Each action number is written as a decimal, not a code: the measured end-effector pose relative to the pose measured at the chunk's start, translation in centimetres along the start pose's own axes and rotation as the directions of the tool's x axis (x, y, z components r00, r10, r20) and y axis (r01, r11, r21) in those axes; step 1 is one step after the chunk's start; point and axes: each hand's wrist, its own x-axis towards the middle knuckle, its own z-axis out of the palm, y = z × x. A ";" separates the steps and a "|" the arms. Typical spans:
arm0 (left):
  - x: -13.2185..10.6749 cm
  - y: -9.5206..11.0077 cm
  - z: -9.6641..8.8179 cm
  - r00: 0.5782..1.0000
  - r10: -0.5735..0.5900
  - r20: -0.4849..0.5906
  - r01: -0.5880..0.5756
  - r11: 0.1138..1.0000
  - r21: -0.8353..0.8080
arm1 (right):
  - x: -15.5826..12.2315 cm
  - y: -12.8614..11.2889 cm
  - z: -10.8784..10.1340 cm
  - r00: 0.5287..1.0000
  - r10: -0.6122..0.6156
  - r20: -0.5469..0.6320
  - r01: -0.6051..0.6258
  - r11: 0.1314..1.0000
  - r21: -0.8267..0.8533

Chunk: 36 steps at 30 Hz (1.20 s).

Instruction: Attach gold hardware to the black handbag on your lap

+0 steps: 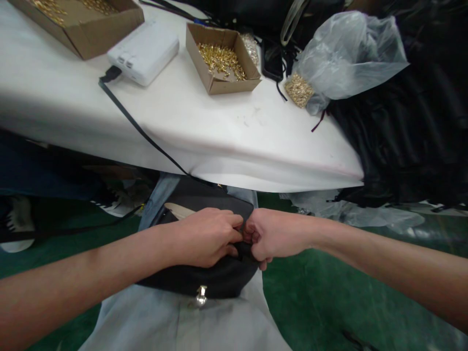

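Note:
A black leather bag (pixel 204 282) with a small metal clasp (pixel 201 295) lies on my lap, below the table's edge. My left hand (pixel 204 236) rests on top of the bag with its fingers curled and pressed onto its right edge. My right hand (pixel 274 236) is a closed fist, pinching the same edge of the bag right beside my left fingertips. The two hands touch. What sits between the fingers is hidden.
The white table (pixel 226 136) carries a small cardboard box of gold metal parts (pixel 222 59), a larger box (pixel 78 22), a white power adapter (pixel 143 51) with a black cable (pixel 135 124), and a plastic bag of gold parts (pixel 340 58). Black bags (pixel 409 131) pile at right. The floor (pixel 329 302) is green.

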 end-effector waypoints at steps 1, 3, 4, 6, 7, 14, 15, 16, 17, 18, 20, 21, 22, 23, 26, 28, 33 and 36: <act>0.0 0.0 0.0 1.000 0.003 0.008 -0.003 1.000 -0.008 | 0.0 0.0 0.0 1.000 -0.001 0.001 0.001 1.000 0.005; 0.0 0.0 0.0 1.000 -0.001 0.015 0.002 1.000 -0.014 | 0.0 -0.1 0.0 1.000 0.002 -0.004 -0.002 1.000 -0.009; 0.0 0.0 -0.1 1.000 -0.009 0.014 0.009 1.000 -0.014 | 0.0 -0.1 0.0 1.000 0.004 -0.009 -0.004 1.000 -0.023; 0.0 0.0 -0.2 0.999 -0.034 0.003 0.034 0.999 -0.033 | 0.0 0.0 0.0 1.000 0.014 -0.019 -0.015 0.999 -0.047; -0.1 0.0 -0.3 0.999 -0.047 -0.004 0.047 0.997 -0.062 | 0.0 0.0 -0.1 1.000 0.016 -0.019 -0.017 0.999 -0.051; -0.2 -0.5 -0.2 0.982 -0.187 -0.019 0.164 0.902 -0.400 | 0.0 -0.2 -0.6 0.998 0.005 0.061 -0.005 1.000 0.011; -0.1 -0.5 0.0 0.978 -0.209 -0.014 0.183 0.887 -0.424 | 0.0 -0.3 -0.7 0.996 0.023 0.084 -0.025 0.999 0.022; 0.1 -0.5 0.1 0.974 -0.229 -0.007 0.202 0.872 -0.445 | 0.0 -0.4 -0.8 0.994 0.039 0.104 -0.042 0.999 0.032; 0.3 -0.5 0.3 0.969 -0.248 -0.002 0.219 0.857 -0.466 | 0.0 -0.5 -0.9 0.992 0.050 0.118 -0.055 0.998 0.037; 0.5 -0.5 0.4 0.963 -0.270 0.004 0.238 0.842 -0.484 | 0.0 -0.5 -0.9 0.991 0.056 0.123 -0.061 0.997 0.039; 0.9 -0.4 0.7 0.951 -0.309 0.011 0.271 0.815 -0.512 | -0.1 -0.5 -1.0 0.991 0.048 0.121 -0.052 0.998 0.027; 1.1 -0.4 0.8 0.946 -0.323 0.015 0.283 0.806 -0.521 | -0.1 -0.5 -1.0 0.991 0.040 0.125 -0.044 0.999 0.026; 1.3 -0.4 0.9 0.943 -0.334 0.020 0.294 0.798 -0.526 | -0.2 -0.5 -1.0 0.990 0.032 0.137 -0.037 0.999 0.030; 1.5 -0.3 0.9 0.939 -0.344 0.025 0.304 0.792 -0.530 | -0.2 -0.4 -1.0 0.988 0.028 0.153 -0.034 0.999 0.040; 2.0 -0.2 1.2 0.928 -0.370 0.047 0.334 0.766 -0.550 | 0.0 0.0 -1.0 0.984 0.039 0.174 -0.058 0.993 0.104; 2.2 -0.2 1.4 0.920 -0.386 0.067 0.353 0.741 -0.571 | 0.2 0.3 -1.0 0.987 0.038 0.156 -0.054 0.993 0.105; 2.1 -0.7 1.0 0.929 -0.354 0.112 0.342 0.700 -0.627 | 0.5 0.5 -1.0 0.991 0.008 0.136 -0.010 1.000 0.016; 1.7 -1.2 0.4 0.948 -0.278 0.155 0.311 0.706 -0.636 | 0.3 0.1 -0.9 0.993 0.013 0.113 -0.008 0.999 -0.048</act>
